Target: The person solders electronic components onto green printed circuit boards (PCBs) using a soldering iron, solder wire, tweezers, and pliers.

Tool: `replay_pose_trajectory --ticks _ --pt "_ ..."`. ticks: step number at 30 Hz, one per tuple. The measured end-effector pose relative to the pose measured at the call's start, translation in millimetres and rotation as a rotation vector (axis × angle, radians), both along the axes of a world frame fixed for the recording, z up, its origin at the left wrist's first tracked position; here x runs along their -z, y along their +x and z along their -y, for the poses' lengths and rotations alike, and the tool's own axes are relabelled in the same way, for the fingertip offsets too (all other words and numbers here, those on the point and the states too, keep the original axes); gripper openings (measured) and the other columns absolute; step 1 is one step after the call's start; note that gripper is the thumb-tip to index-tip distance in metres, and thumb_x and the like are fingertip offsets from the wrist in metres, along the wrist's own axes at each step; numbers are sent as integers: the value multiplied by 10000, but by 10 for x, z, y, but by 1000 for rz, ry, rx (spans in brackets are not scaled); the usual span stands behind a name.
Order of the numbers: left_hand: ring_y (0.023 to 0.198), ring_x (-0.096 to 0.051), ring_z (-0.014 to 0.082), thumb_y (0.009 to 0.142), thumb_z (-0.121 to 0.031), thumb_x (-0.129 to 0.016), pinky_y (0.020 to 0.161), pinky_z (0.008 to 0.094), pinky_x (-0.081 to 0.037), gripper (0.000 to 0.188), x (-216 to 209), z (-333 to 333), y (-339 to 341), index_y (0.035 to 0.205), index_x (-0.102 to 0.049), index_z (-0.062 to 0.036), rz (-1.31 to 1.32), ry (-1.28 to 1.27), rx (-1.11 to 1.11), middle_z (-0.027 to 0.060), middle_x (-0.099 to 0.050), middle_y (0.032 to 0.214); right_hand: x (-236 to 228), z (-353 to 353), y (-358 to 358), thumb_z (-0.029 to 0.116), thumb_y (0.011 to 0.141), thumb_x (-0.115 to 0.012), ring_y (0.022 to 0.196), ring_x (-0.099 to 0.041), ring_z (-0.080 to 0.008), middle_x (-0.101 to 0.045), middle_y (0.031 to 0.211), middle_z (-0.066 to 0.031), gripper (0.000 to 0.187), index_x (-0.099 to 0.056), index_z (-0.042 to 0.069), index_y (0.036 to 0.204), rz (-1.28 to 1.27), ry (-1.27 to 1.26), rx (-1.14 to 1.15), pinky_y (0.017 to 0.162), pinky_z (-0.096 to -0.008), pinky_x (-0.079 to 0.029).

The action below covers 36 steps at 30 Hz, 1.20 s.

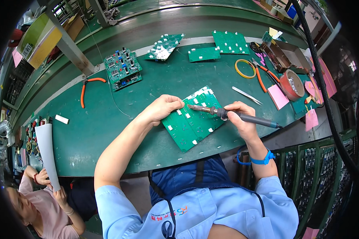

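My right hand (243, 123) is closed round the dark handle of a soldering iron (247, 118). The iron points left, its tip over the upper left part of a green circuit board (197, 133) with white connectors. That board lies on the green bench top, seemingly made of joined panels. At its upper left edge is my left hand (165, 108), thumb and fingers pinched together close to the iron's tip. What the pinch holds is too small to make out. A thin wire (112, 95) hangs from above and runs down toward my left forearm.
Stacked populated boards (123, 68) stand at the back left, beside orange-handled pliers (85, 91). More green boards (230, 42) lie along the back. Right of me are tweezers (247, 95), cutters (263, 75), a solder roll (292, 85) and a black hanging cable (323, 91). A co-worker (48, 199) sits at left.
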<state>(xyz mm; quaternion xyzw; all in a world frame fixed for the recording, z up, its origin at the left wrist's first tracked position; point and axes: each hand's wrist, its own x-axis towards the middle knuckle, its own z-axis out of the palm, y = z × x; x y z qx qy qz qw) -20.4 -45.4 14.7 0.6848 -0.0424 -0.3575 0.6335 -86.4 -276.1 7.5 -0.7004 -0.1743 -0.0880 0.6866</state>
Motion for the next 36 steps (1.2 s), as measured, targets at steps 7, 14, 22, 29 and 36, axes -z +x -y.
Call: replay_pose_trajectory --ticks 7,14,22,29,36 --pt "531 -474 41 761 -154 -481 490 185 -401 139 -6 7 3 738 -543 -32 22 28 13 -10 -522 635 -12 -40 -12 49 703 -519 624 -503 -106 -516 690 -67 130 -545 -24 808 2 17 22 568 -209 -392" --pt "530 -473 42 753 -149 -486 487 185 -400 136 -22 20 -4 739 -542 -25 21 13 6 -7 -522 635 64 -33 -2 46 717 -554 665 -532 -103 -546 729 -70 134 -545 -22 832 16 59 5 589 -204 -420" --pt "530 -474 41 751 -143 -491 482 183 -397 134 -28 31 -8 750 -545 -21 20 6 8 -6 -524 635 76 -36 -3 43 716 -554 648 -524 -97 -541 715 -64 136 -545 -23 834 39 38 17 570 -200 -412" --pt "518 -470 41 749 -143 -495 473 184 -395 131 -32 33 -10 744 -547 -23 36 6 0 -9 -521 630 89 -50 -18 51 710 -561 620 -512 -84 -539 696 -63 134 -548 -18 825 77 1 39 545 -189 -398" --pt "507 -461 35 747 -147 -493 457 178 -381 135 -38 43 -21 739 -546 -23 37 18 16 -15 -515 618 82 -35 -46 35 697 -552 604 -509 -80 -538 676 -63 133 -549 -17 819 88 -21 54 522 -187 -389"
